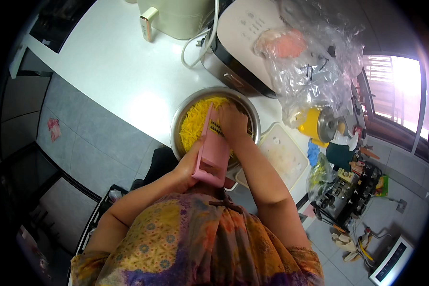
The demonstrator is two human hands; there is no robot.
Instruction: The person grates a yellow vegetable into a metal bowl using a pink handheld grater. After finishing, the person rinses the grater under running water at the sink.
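A pink plastic grater (214, 153) slants over a round metal bowl (254, 107), its dark-toothed grating area above the bowl's contents. My left hand (188, 166) grips the grater along its left side, near the end closest to my body. Fine yellow shreds (195, 121) of some vegetable are heaped in the bowl. Over the upper part of the grater, my right hand (233, 119) is curled with its fingers pointing down. Whatever may be under those fingers is hidden by the hand itself.
A cutting board (282, 153) lies right of the bowl. Behind stand a large pinkish appliance (250, 32) under clear plastic bags (314, 71), and a pale green appliance (178, 18) with a handle. A white cord (191, 66) loops between them. A gas stove (354, 193) is farther right.
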